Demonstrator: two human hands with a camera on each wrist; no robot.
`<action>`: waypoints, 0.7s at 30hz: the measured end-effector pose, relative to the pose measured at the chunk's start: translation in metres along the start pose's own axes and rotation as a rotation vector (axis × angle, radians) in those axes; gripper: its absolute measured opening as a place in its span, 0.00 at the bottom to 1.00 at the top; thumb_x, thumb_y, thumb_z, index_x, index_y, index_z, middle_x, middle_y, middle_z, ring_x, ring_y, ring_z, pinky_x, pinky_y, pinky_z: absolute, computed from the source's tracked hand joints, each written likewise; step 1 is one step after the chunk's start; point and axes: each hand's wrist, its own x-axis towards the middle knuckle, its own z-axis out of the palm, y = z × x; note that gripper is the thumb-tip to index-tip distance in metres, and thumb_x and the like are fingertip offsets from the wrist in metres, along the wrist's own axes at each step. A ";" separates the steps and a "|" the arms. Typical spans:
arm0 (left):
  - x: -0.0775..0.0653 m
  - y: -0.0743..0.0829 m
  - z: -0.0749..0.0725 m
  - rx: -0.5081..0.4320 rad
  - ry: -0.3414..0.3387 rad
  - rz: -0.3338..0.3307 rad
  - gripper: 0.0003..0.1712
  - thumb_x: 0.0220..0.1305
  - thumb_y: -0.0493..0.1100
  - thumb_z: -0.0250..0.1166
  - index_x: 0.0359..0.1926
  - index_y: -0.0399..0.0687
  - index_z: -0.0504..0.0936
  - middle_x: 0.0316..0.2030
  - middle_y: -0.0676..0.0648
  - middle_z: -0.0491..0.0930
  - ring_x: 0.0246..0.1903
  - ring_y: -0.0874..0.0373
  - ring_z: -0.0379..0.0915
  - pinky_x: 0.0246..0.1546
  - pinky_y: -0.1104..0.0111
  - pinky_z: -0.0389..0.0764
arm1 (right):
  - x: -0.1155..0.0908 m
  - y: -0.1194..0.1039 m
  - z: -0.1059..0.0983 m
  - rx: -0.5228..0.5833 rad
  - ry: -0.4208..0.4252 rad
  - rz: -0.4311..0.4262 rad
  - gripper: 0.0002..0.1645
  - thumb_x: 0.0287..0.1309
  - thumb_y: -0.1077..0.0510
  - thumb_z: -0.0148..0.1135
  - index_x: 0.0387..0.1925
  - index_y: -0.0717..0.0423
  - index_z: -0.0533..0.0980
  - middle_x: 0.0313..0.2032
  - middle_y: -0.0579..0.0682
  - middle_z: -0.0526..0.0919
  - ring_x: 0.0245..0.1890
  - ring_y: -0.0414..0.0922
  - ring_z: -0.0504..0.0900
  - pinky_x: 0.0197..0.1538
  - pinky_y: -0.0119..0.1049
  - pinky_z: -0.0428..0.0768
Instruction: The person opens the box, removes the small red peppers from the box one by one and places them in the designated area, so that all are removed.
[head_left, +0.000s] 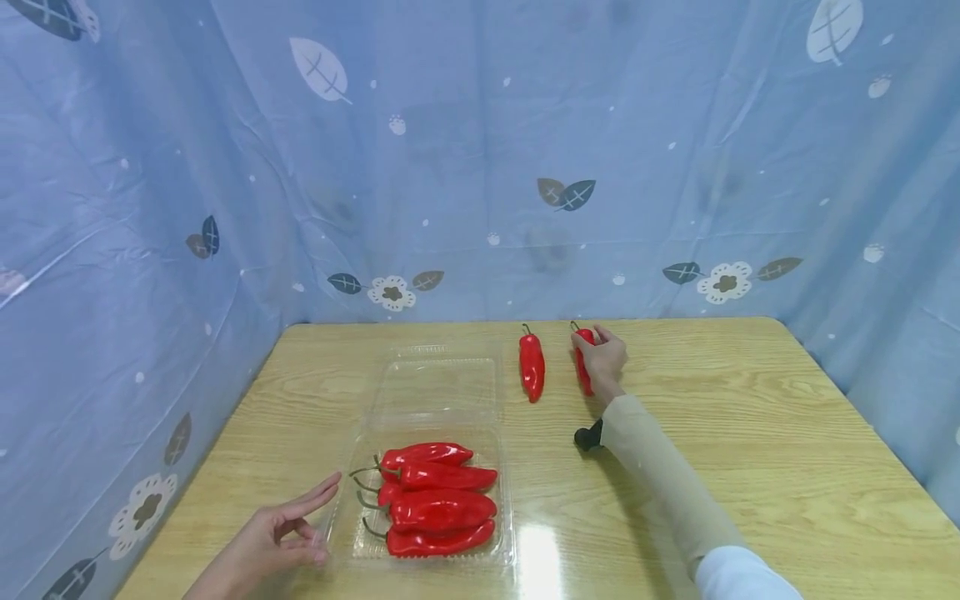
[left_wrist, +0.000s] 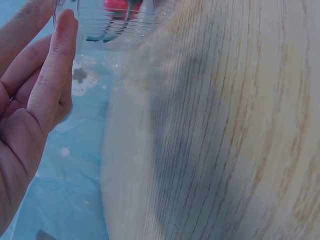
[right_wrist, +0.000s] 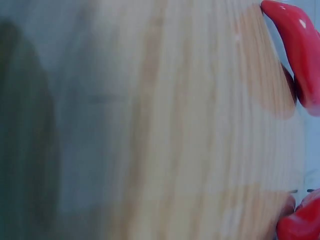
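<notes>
At the far side of the table my right hand [head_left: 605, 357] pinches a red pepper [head_left: 583, 367] near its stem end. A second red pepper [head_left: 532, 368] lies just left of it, stem pointing away. Several red peppers [head_left: 442, 509] lie stacked sideways in an opened clear plastic clamshell box [head_left: 506, 533], stems to the left. Beside the box's left edge is my left hand [head_left: 273, 533], fingers extended and thumb close to the rim; whether it touches is hard to tell. The left wrist view has the left hand [left_wrist: 35, 95] by the box's corner. The right hand is out of the right wrist view.
The box's transparent lid [head_left: 438, 387] lies folded back toward the far edge. Blue patterned curtain [head_left: 480, 167] hangs behind and beside the wooden table [head_left: 750, 433]. A small black device [head_left: 588, 437] sits under my right wrist.
</notes>
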 end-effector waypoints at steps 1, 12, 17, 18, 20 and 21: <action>0.000 0.000 0.001 0.004 0.006 -0.001 0.40 0.57 0.35 0.68 0.69 0.38 0.63 0.65 0.77 0.58 0.31 0.61 0.78 0.32 0.71 0.79 | 0.001 0.000 -0.002 0.013 0.005 0.001 0.33 0.56 0.55 0.68 0.63 0.56 0.72 0.60 0.58 0.75 0.60 0.51 0.72 0.61 0.45 0.70; 0.004 0.005 -0.004 0.008 0.021 0.050 0.41 0.55 0.31 0.68 0.69 0.34 0.61 0.68 0.69 0.58 0.31 0.61 0.78 0.32 0.70 0.80 | 0.010 -0.006 -0.043 0.035 -0.125 -0.148 0.29 0.62 0.58 0.62 0.62 0.64 0.70 0.64 0.58 0.70 0.66 0.51 0.65 0.65 0.39 0.65; 0.004 0.006 -0.003 0.000 0.039 0.060 0.41 0.54 0.30 0.69 0.68 0.33 0.62 0.67 0.69 0.59 0.31 0.62 0.77 0.32 0.70 0.79 | 0.001 -0.011 -0.058 0.066 -0.229 -0.269 0.28 0.63 0.58 0.61 0.63 0.63 0.70 0.64 0.58 0.69 0.66 0.51 0.66 0.64 0.39 0.66; 0.003 0.006 -0.003 -0.006 0.042 0.055 0.41 0.54 0.30 0.69 0.67 0.32 0.62 0.67 0.69 0.60 0.31 0.62 0.77 0.32 0.70 0.79 | -0.002 -0.012 -0.060 0.073 -0.258 -0.297 0.28 0.63 0.59 0.61 0.63 0.64 0.70 0.64 0.59 0.69 0.65 0.52 0.66 0.63 0.37 0.67; 0.002 0.005 -0.001 -0.004 0.046 0.043 0.40 0.54 0.31 0.69 0.67 0.31 0.62 0.67 0.69 0.60 0.31 0.62 0.77 0.32 0.71 0.79 | -0.011 -0.014 -0.063 0.096 -0.330 -0.349 0.28 0.64 0.60 0.61 0.62 0.66 0.69 0.63 0.61 0.69 0.65 0.54 0.66 0.62 0.33 0.68; 0.000 0.005 0.000 -0.008 0.046 0.033 0.40 0.55 0.31 0.69 0.67 0.31 0.62 0.67 0.70 0.60 0.31 0.62 0.77 0.33 0.71 0.79 | -0.016 -0.014 -0.064 0.109 -0.370 -0.374 0.27 0.63 0.60 0.61 0.62 0.67 0.69 0.63 0.61 0.70 0.64 0.55 0.67 0.60 0.30 0.69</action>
